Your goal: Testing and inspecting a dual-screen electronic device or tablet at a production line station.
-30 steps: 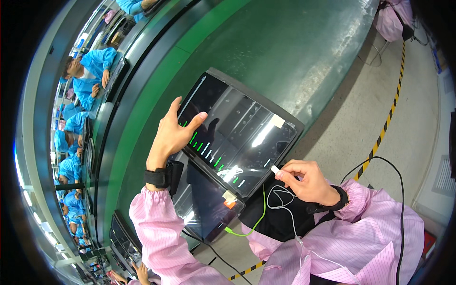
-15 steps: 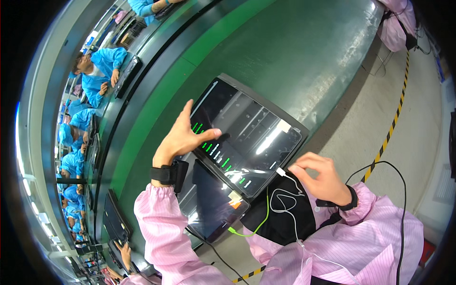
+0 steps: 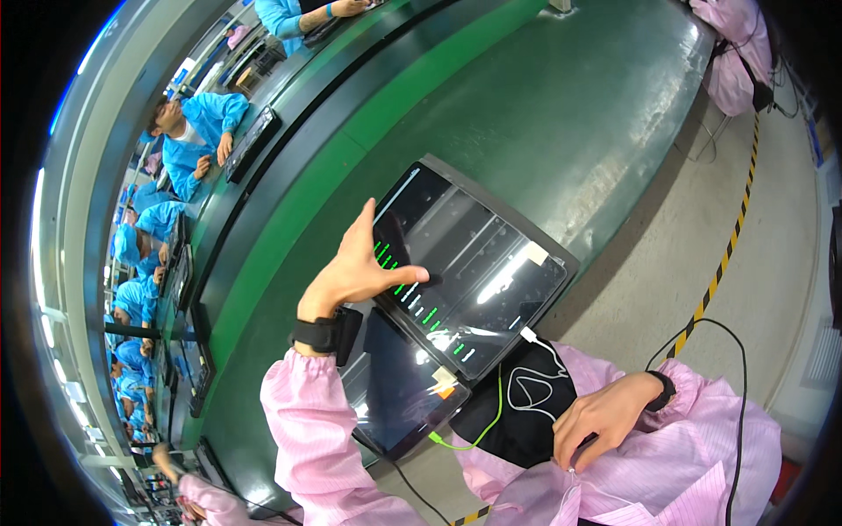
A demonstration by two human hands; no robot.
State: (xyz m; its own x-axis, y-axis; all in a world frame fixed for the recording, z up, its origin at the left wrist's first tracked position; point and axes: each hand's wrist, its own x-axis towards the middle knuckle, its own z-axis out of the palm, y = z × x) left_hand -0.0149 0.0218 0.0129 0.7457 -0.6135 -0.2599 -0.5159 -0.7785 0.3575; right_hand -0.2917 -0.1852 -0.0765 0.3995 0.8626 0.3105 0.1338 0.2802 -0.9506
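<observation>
A black tablet (image 3: 474, 254) lies tilted on the green bench, with lines of green and white text on its lit screen. My left hand (image 3: 355, 276) is at its left edge, index finger stretched and thumb spread over the screen; the other fingers are hidden. A white plug (image 3: 528, 334) is in its near right edge. From it a thin white cable (image 3: 537, 375) loops over dark cloth. My right hand (image 3: 601, 419) is closed low on this cable, near where it splits. A second tablet (image 3: 395, 377), dark-screened, lies partly beneath the first, with a green cable (image 3: 495, 412) plugged in.
The green bench (image 3: 491, 114) stretches away to the upper right. Beyond its right edge, yellow-black striped tape (image 3: 724, 263) marks the floor. A black cable (image 3: 745, 394) hangs at right. Co-workers in blue (image 3: 206, 131) sit along the left line; a pink sleeve (image 3: 210, 500) shows lower left.
My right hand has moved down from beside the white plug to the cable's split and closed there. The left hand keeps its place on the tablet. The whole view has shifted slightly.
</observation>
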